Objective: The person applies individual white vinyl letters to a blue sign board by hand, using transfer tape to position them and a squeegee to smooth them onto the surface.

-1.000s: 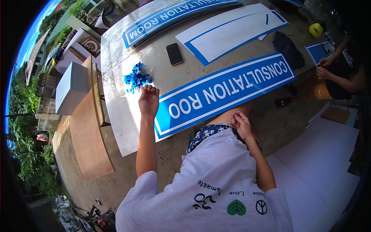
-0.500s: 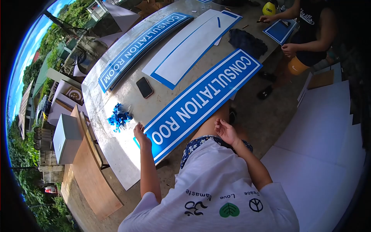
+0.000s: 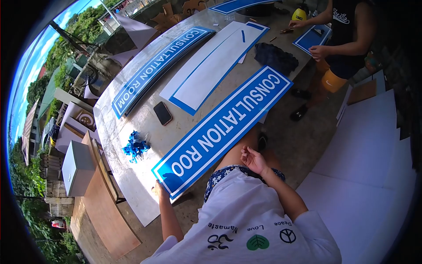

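Note:
A long blue sign (image 3: 222, 132) with white letters reading "CONSULTATION ROO" lies slantwise across the table's near edge. At its lower left corner is my left hand (image 3: 159, 190), small and overexposed, touching or right beside the sign's edge; its fingers are not clear. My right hand (image 3: 252, 159) hovers over my lap, just off the sign's near edge, its fingers curled in toward the thumb. Anything between those fingers is too small to make out. A pile of blue vinyl scraps (image 3: 135, 146) rests on the table, beyond my left hand.
A phone (image 3: 162, 113) lies on the table (image 3: 105, 127). Behind it are a stack of finished signs (image 3: 160, 70) and a white panel with blue edging (image 3: 211, 66). A dark cloth bundle (image 3: 276, 57) sits farther right. Another person (image 3: 351, 39) handles a smaller blue sign (image 3: 311, 39).
My left hand has moved down and back to the sign's lower left corner. My right hand has shifted slightly left. The whole view has tilted a little.

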### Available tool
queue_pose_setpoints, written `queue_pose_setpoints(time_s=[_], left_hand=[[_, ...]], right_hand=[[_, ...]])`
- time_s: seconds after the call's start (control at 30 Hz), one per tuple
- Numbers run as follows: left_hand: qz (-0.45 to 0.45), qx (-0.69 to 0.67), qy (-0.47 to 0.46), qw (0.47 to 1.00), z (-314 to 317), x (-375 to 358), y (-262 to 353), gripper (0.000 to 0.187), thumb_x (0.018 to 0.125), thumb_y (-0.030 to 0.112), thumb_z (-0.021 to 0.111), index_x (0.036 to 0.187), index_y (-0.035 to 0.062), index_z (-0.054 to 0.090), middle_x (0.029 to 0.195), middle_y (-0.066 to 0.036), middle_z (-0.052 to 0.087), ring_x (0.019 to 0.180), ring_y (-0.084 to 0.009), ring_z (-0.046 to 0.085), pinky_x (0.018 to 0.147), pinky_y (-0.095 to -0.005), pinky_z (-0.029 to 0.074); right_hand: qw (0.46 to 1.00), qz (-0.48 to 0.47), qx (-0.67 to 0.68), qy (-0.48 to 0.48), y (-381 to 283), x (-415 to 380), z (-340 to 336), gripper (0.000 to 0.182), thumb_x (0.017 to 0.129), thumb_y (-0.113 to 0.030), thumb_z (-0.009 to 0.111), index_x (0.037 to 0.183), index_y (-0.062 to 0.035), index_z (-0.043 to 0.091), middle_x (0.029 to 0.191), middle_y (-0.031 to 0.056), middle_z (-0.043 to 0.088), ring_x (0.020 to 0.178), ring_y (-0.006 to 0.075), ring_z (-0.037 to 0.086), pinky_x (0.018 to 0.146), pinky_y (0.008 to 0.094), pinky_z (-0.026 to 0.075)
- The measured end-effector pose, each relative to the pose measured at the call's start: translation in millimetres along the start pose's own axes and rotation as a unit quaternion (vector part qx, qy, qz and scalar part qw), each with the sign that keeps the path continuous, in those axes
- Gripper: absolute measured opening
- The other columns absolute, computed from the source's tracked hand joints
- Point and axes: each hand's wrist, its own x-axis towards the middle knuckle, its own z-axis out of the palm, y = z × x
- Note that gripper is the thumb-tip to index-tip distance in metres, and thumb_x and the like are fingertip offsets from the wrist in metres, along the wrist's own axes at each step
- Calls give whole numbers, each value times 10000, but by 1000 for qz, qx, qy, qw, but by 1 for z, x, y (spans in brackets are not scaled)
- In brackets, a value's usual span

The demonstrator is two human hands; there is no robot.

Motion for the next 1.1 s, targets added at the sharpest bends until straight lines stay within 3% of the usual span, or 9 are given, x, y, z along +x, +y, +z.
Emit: queue_pose_setpoints(time_s=[0.17, 0.3, 0.53, 0.6, 0.73, 0.83, 0.93, 1.07, 1.1], left_hand=[[51, 91, -60, 993, 2, 29, -14, 575, 880, 341, 596, 1236, -96, 480, 1173, -253, 575, 937, -343, 667, 742, -471, 587], [61, 56, -86, 993, -4, 15, -6, 551, 879, 338, 593, 1214, -96, 539, 1176, -253, 588, 945, -335, 665, 780, -457, 580], [77, 170, -33, 982, 3, 37, -20, 587, 882, 344, 597, 1259, -95, 503, 1221, -244, 562, 990, -347, 649, 774, -496, 578], [5, 79, -103, 992, -7, 3, 4, 612, 855, 389, 645, 1231, -81, 539, 1289, -291, 501, 1095, -344, 596, 909, -452, 514], [17, 96, -92, 991, 4, 30, -17, 579, 901, 371, 569, 1268, -72, 500, 1277, -230, 526, 1002, -344, 647, 776, -539, 571], [-9, 36, -190, 981, -5, -1, -1, 551, 910, 378, 547, 1255, -50, 511, 1167, -219, 595, 971, -342, 658, 796, -549, 546], [-68, -12, -233, 970, -22, -92, 51, 555, 923, 368, 519, 1266, -67, 487, 1119, -211, 615, 968, -301, 651, 840, -432, 545], [-63, 1, -250, 966, -3, -53, 19, 556, 945, 374, 458, 1294, -60, 453, 1159, -226, 602, 1026, -322, 625, 910, -429, 503], [-54, -13, -281, 958, 7, -27, 1, 593, 935, 407, 470, 1319, -44, 441, 1219, -225, 579, 1090, -334, 590, 952, -481, 451]], right_hand=[[1000, 1, 14, 7, 0, -1, 2, 165, 986, -172, 526, 1034, -33, 601, 926, 63, 584, 796, 141, 586, 851, 318, 513], [1000, 0, 9, -7, -1, -1, 3, 166, 988, -170, 522, 1034, -30, 596, 924, 67, 582, 800, 143, 582, 851, 319, 511], [1000, 12, 23, -8, 0, 1, 1, 172, 992, -160, 511, 1039, -19, 596, 924, 78, 581, 807, 155, 581, 850, 317, 509], [1000, 16, 23, -8, -1, 1, 0, 173, 992, -158, 508, 1041, -17, 596, 924, 80, 581, 809, 159, 582, 849, 316, 509], [999, 23, 36, -2, 0, 4, -2, 180, 996, -158, 500, 1047, -14, 595, 928, 84, 582, 812, 167, 583, 846, 314, 506], [999, 19, 38, -3, 6, 7, -6, 179, 996, -156, 496, 1057, -19, 593, 939, 84, 581, 815, 165, 580, 845, 313, 502], [999, 17, 41, -5, 12, 11, -13, 176, 995, -152, 494, 1070, -23, 588, 946, 82, 578, 817, 160, 577, 845, 312, 498], [999, 14, 43, -10, 17, 13, -17, 173, 994, -147, 495, 1080, -27, 585, 938, 75, 569, 811, 151, 569, 844, 310, 493], [999, 20, 41, -7, 17, 14, -16, 173, 994, -147, 495, 1080, -27, 585, 938, 75, 569, 811, 151, 569, 844, 310, 493]])
